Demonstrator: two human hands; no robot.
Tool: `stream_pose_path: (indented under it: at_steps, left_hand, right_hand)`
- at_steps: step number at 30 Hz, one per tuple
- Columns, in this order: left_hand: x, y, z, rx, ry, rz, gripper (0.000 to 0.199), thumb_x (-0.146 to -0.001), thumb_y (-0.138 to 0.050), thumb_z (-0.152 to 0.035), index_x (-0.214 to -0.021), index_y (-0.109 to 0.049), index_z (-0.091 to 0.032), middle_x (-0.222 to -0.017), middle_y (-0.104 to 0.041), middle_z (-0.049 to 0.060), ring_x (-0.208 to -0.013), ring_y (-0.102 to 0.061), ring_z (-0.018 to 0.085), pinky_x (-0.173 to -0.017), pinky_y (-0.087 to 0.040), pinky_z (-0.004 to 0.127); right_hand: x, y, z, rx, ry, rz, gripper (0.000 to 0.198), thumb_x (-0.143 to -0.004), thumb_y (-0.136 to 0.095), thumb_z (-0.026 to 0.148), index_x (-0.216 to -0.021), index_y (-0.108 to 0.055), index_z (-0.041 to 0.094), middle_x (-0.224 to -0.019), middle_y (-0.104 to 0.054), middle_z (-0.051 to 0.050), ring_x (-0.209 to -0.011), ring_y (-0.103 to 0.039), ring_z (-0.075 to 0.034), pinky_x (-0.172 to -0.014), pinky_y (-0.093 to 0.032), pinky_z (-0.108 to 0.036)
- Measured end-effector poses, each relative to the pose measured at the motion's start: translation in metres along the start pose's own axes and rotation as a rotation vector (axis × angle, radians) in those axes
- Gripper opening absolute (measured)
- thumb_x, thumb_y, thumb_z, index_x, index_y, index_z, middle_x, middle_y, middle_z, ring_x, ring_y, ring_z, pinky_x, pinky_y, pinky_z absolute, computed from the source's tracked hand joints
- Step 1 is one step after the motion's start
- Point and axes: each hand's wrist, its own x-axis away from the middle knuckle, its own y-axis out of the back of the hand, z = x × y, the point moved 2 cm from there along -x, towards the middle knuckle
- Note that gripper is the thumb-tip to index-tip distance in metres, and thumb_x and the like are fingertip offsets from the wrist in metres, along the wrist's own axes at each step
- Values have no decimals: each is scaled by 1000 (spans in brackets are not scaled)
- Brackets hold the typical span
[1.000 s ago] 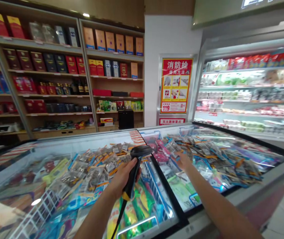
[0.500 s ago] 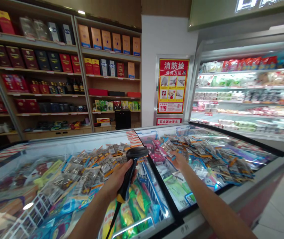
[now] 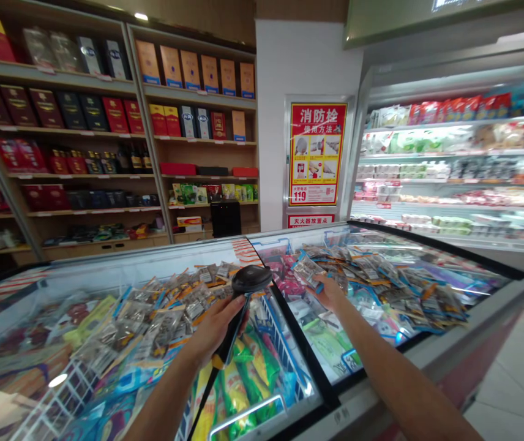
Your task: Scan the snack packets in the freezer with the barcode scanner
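My left hand (image 3: 220, 327) is wrapped round the handle of a black barcode scanner (image 3: 250, 279), its head tilted toward the middle of the freezer and its cable hanging down. In my right hand (image 3: 329, 293) is a small clear snack packet (image 3: 308, 269) with a blue edge, pinched at its lower end above the right glass lid. Beside that hand lies a pile of similar packets (image 3: 376, 269) on the glass. Another heap of packets with orange and blue edges (image 3: 165, 312) spreads over the left lid, near the scanner.
A chest freezer (image 3: 342, 422) with glass lids fills the foreground; yellow-green bags (image 3: 239, 386) and a white wire basket (image 3: 60, 398) show inside. Behind stand shelves of boxed goods (image 3: 193, 122), a red fire-hydrant sign (image 3: 319, 153) and a lit refrigerated display (image 3: 450, 156).
The packet in my right hand has turned more upright and toward the scanner, its clear face showing more. My left hand holds the scanner nearly as before. The view has shifted slightly.
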Motion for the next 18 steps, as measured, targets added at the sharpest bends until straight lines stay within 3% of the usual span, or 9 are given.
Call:
stream_pose_path:
  at_steps: [8, 18]
  left_hand:
    - [3, -5, -3, 12, 7, 50, 34, -71, -48, -47, -63, -51, -14, -58, -54, 1, -51, -47, 9, -49, -34, 20]
    - [0, -3, 0, 30, 9, 59, 33, -70, -51, -46, -66, -55, -13, -58, -54, 0, -50, -47, 8, -49, -35, 21]
  right_hand:
    - [7, -4, 2, 75, -10, 38, 18, -52, -55, 7, -65, -54, 19, -63, -65, 1, -61, -61, -16, -62, -50, -32]
    - [9, -6, 0, 143, 16, 27, 20, -52, -56, 6, -64, -52, 20, -59, -61, 4, -61, -59, -15, -62, -49, -35]
